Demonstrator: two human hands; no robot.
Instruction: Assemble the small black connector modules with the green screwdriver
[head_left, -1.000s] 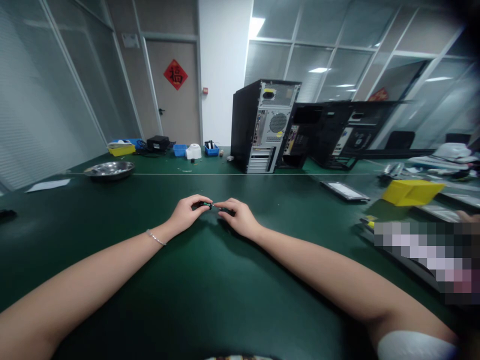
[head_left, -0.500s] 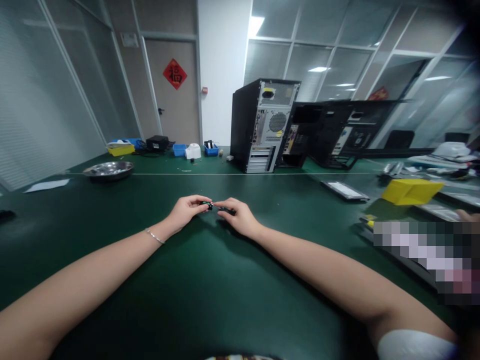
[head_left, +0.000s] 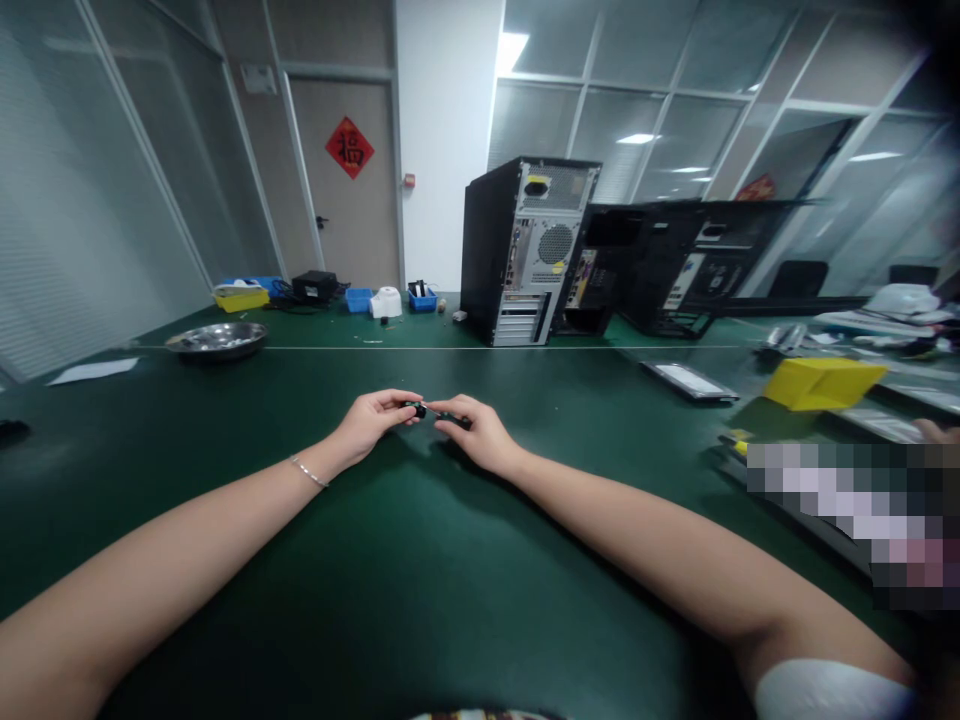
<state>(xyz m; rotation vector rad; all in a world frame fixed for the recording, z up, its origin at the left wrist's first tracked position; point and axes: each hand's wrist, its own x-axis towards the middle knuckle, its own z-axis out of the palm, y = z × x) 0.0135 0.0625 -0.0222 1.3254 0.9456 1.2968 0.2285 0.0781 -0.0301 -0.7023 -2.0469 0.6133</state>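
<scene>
My left hand, with a bracelet at the wrist, is closed over the middle of the green table. Its thumb and fingers pinch a small dark part with a hint of green; its kind is too small to make out. Facing it, my right hand is closed round a slim dark tool, mostly hidden by the fingers. The right index finger reaches toward the dark part, and the tool's tip lies close to it. Whether they touch, I cannot tell.
Computer towers stand at the back. A metal bowl sits at the back left, near small blue bins. To the right are a flat drive-like box and a yellow bin. Another person's hand shows at the right edge.
The small dark part has turned slightly in my left fingers. Both hands otherwise stay in nearly the same place.
</scene>
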